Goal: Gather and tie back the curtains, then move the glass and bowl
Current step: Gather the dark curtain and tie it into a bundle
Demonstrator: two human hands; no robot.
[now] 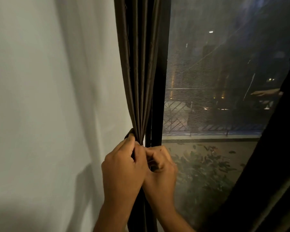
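Both your hands sit nearest, knuckles touching at the pinch point of the dark brown pleated curtain (pixel 139 81) beside the white wall (pixel 49 97). Your left hand (pixel 124 168) grips the gathered folds and a dark fabric tieback band (pixel 129 133) looping out on the wall side; your right hand (pixel 161 166) has its fingers curled, pinching something small, likely the band's other end. Keep the pleats squeezed tight while you fasten, so none slip free. Count: two hands, one gathered curtain, a second dark curtain (pixel 274 148) at right, one window (pixel 224 81). No glass or bowl shows.
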